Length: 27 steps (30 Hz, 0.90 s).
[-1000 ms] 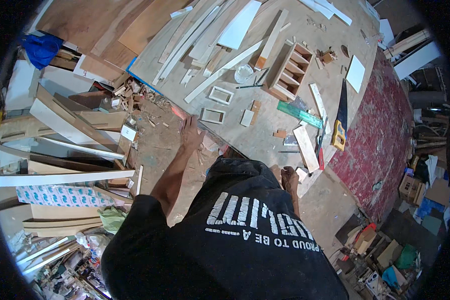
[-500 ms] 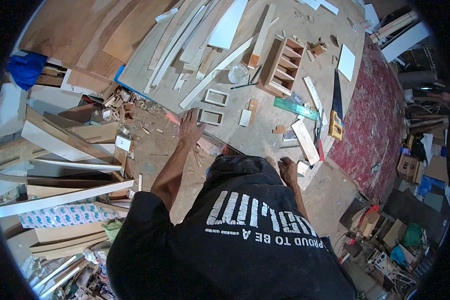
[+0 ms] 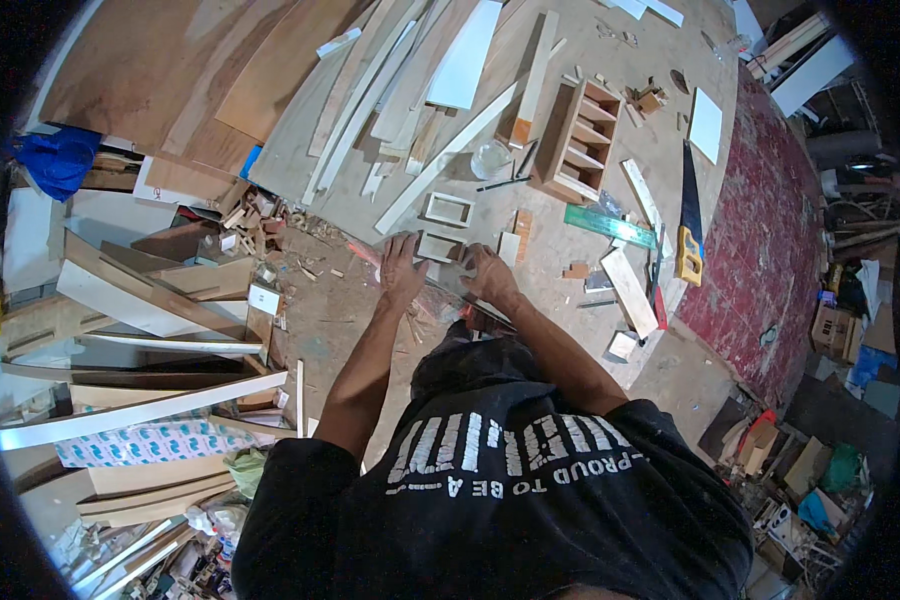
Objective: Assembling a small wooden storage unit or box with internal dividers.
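Head view: wooden worktable (image 3: 545,295), near edge.
Small pale frame (image 3: 442,238): lying on it, between the hands.
Left hand (image 3: 401,270): fingers extended at frame's left end; grip or light touch, cannot tell.
Right hand (image 3: 490,277): fingers bent at frame's right end; grip unclear too.
Second frame (image 3: 449,222): just beyond the first.
Divided wooden box (image 3: 560,146): far right of frames, several compartments.
Clear round container (image 3: 490,160): left of box, contents unclear.
Writing: white block lettering on black shirt (image 3: 510,520); printed cardboard box (image 3: 829,328), far right.
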Available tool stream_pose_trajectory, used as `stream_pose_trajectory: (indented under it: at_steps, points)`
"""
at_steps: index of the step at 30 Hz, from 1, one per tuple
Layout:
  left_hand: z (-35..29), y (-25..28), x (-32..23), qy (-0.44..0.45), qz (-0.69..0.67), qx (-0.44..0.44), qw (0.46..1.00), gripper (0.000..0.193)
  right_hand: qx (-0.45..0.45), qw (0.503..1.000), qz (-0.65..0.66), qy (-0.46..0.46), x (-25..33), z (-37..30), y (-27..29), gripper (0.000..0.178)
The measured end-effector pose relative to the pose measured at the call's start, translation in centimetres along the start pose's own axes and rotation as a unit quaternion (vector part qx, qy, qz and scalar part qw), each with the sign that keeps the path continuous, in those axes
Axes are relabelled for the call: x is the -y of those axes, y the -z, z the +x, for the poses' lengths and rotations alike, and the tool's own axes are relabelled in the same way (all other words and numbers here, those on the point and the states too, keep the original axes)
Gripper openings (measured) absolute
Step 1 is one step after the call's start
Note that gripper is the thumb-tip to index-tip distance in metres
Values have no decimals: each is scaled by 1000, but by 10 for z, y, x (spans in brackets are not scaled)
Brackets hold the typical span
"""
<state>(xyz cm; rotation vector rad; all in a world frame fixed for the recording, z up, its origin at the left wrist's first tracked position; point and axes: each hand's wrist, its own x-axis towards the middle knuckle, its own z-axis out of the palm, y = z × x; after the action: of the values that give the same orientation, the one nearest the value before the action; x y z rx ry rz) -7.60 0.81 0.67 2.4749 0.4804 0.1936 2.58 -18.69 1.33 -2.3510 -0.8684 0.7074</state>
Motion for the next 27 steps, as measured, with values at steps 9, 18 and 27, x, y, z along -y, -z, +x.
stream_pose_trajectory:
  at_steps: [9,18,27]
  points:
    - [5,9,3,-16,12,31,999,65,10,998,-22,-64,19,5,2,53]
    - [15,9,0,-29,-13,19,999,64,-51,996,11,-69,22,11,5,43]
    - [22,10,3,-8,-23,34,999,65,-54,996,27,-66,23,13,6,43]
